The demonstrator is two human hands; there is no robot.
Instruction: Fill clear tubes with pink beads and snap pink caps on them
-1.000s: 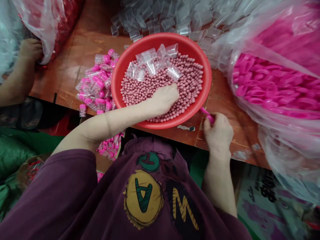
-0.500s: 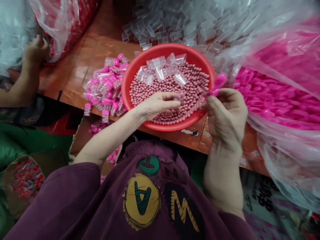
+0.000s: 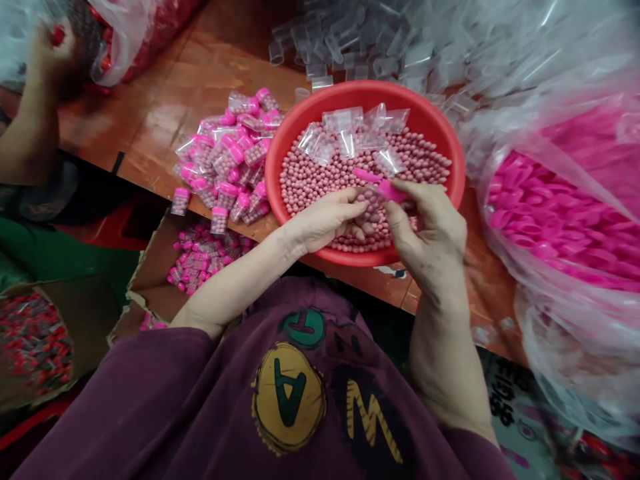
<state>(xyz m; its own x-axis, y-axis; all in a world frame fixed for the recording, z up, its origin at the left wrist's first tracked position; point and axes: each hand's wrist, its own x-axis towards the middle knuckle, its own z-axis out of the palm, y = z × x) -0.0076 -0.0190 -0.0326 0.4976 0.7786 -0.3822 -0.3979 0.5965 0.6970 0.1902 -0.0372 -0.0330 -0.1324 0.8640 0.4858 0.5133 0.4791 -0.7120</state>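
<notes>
Over the front of a red basin [image 3: 453,143] full of pink beads [image 3: 320,180], my left hand [image 3: 333,217] is closed around a small clear tube [image 3: 370,199] with beads inside. My right hand [image 3: 430,227] pinches a bright pink flip cap [image 3: 393,191] against the tube's mouth, its lid standing out to the left. Whether the cap is seated on the tube cannot be made out. Several clear tubes [image 3: 345,123] lie on the beads toward the basin's far side.
Left of the basin is a pile of pink-capped tubes [image 3: 233,157]; a cardboard box [image 3: 150,267] below holds more. Clear tubes [image 3: 360,40] cover the table's back. A plastic bag of pink caps [image 3: 565,213] stands right. Another person's hand [image 3: 53,57] works at far left.
My right hand has moved left from the basin's right rim, bringing the pink cap to the tube in my left hand. The view has shifted slightly.
</notes>
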